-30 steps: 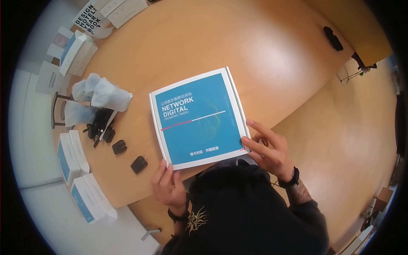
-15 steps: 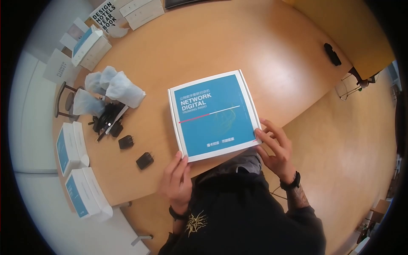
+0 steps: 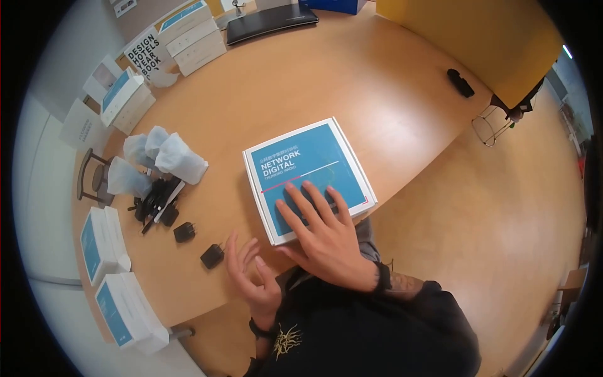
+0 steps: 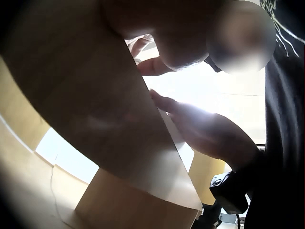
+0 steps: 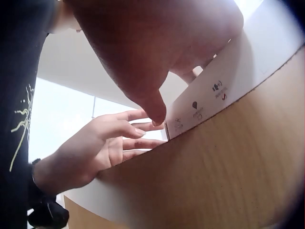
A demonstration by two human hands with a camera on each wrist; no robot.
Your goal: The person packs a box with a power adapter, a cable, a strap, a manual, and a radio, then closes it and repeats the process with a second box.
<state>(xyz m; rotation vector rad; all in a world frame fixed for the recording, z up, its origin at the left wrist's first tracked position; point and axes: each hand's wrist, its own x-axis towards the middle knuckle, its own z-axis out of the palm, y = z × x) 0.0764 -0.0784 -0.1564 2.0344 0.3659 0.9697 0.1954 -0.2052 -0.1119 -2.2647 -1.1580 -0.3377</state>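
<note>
A white box with a blue "NETWORK DIGITAL" lid lies at the near edge of the wooden table. My right hand rests palm down on the lid's lower half, fingers straight and spread. Beside the box's near left corner, my left hand is raised with its fingers loosely bent and nothing in it. Printed icons show on the near side of the box in the right wrist view, where the left hand is close to its corner.
Two black power adapters lie left of the box, near black cables and several translucent bags. More white-and-blue boxes line the table's left side. A black laptop and a black object sit farther back.
Both hands have let go of the box's near corners. The right hand has moved left onto the lid; the left hand has come off the left corner. The box now sits lower on the table.
</note>
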